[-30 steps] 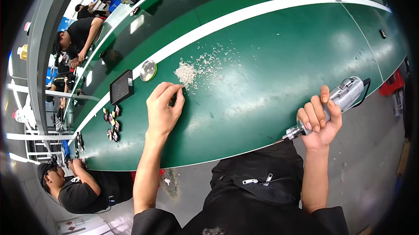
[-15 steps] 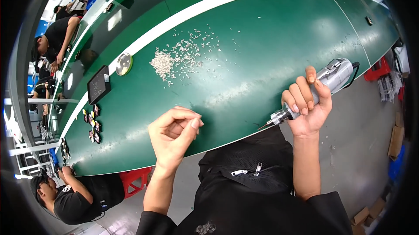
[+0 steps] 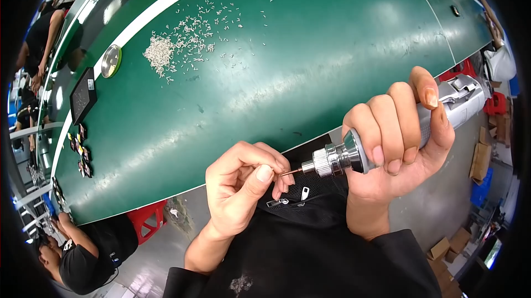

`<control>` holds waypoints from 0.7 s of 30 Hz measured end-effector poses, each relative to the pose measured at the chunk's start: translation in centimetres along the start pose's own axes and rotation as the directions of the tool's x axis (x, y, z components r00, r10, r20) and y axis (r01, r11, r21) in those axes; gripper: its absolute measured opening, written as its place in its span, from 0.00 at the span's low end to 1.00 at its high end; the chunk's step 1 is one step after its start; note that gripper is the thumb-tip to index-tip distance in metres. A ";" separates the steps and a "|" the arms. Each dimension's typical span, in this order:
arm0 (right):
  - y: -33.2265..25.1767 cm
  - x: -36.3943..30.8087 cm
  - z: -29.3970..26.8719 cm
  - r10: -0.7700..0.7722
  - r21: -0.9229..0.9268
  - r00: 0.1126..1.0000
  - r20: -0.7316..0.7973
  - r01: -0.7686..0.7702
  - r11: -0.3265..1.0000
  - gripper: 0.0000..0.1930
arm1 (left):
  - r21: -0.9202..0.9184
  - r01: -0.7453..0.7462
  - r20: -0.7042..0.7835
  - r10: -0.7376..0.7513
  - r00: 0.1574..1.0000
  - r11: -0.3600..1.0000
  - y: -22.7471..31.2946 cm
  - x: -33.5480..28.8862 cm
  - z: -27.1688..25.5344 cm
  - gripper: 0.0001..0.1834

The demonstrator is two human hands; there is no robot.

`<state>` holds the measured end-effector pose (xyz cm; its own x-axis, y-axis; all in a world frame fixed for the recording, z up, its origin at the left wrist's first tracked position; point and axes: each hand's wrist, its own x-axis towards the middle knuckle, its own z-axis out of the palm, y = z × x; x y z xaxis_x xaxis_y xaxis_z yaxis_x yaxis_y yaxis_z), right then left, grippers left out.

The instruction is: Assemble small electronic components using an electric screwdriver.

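From where I stand, the person's left hand is drawn into a pinch, thumb and forefinger together at the end of a thin copper-coloured driver bit; whether they hold some tiny piece, I cannot tell. The right hand is wrapped firmly around a silver-grey cylindrical power screwdriver, its bit pointing left toward the pinch. Both hands are at the near edge of a long green worktable. Farther out on it, a heap of tiny silvery-white slivers spreads rightward into loose scatter. Left of the heap stands a round clear dish with a yellow-green rim, then a flat black rectangular tray, and nearer, a cluster of small dark parts. A black-clothed co-worker sits at far left, beside a red plastic stool.
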<state>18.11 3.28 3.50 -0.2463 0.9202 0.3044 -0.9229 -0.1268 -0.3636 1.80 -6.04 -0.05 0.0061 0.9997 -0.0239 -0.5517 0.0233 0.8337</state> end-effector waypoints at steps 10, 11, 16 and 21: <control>0.3 -0.1 -0.6 -0.011 0.028 0.999 -0.038 0.013 1.000 0.07 | -0.110 0.022 0.039 -0.018 0.999 0.994 -0.7 0.0 0.4 0.09; 0.3 -0.1 -0.6 -0.010 0.029 0.999 -0.039 0.011 1.000 0.07 | -0.119 0.026 0.045 -0.021 0.999 0.993 -0.7 0.0 0.5 0.09; 0.3 -0.2 -0.7 -0.015 0.039 0.999 -0.046 0.017 0.999 0.06 | -0.207 0.069 0.067 -0.056 0.996 0.976 -1.0 0.2 0.3 0.10; 0.3 -0.1 -0.9 -0.006 0.037 0.999 -0.039 0.007 0.999 0.06 | -0.251 0.108 0.077 -0.091 0.993 0.962 -1.1 0.3 0.3 0.11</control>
<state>18.15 3.44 2.59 -0.2296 0.9344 0.2722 -0.9348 -0.1339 -0.3289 2.62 -5.75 -0.79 0.1210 0.9910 -0.0573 -0.7393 0.1285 0.6610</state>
